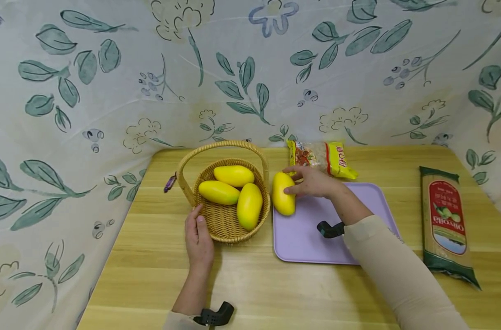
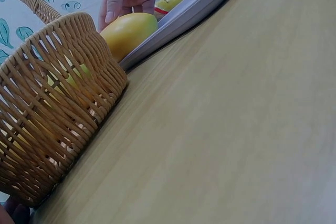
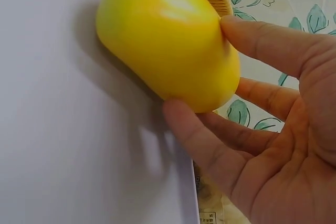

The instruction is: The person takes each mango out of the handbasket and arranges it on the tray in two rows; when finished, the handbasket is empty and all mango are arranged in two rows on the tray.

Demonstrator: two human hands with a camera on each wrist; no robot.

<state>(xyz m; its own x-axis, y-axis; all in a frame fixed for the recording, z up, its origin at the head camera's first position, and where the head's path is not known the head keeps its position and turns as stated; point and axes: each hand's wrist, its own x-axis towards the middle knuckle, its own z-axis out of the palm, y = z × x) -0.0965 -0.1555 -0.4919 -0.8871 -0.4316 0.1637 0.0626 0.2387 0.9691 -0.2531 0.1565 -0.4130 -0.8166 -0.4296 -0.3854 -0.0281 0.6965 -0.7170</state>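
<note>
A wicker basket (image 1: 224,224) with an arched handle holds three yellow mangoes (image 1: 233,176). My left hand (image 1: 199,243) rests against the basket's outer left side, its fingers extended and touching the wicker. Another mango (image 1: 283,194) is at the left edge of a lilac tray (image 1: 308,243), between tray and basket. My right hand (image 1: 316,181) holds that mango, thumb and fingertips at its right side and far end. From the right wrist, the fingers pinch the mango (image 3: 163,40) over the tray's edge. In the left wrist view the basket (image 2: 58,103) hides most of my left hand.
Behind the tray lies a yellow-ended food packet (image 1: 316,156). A long pack of noodles (image 1: 446,220) lies to the right of the tray. Left of the basket is a small purple wrapped item (image 1: 170,183). Patterned cloth (image 1: 250,73) hangs behind the table.
</note>
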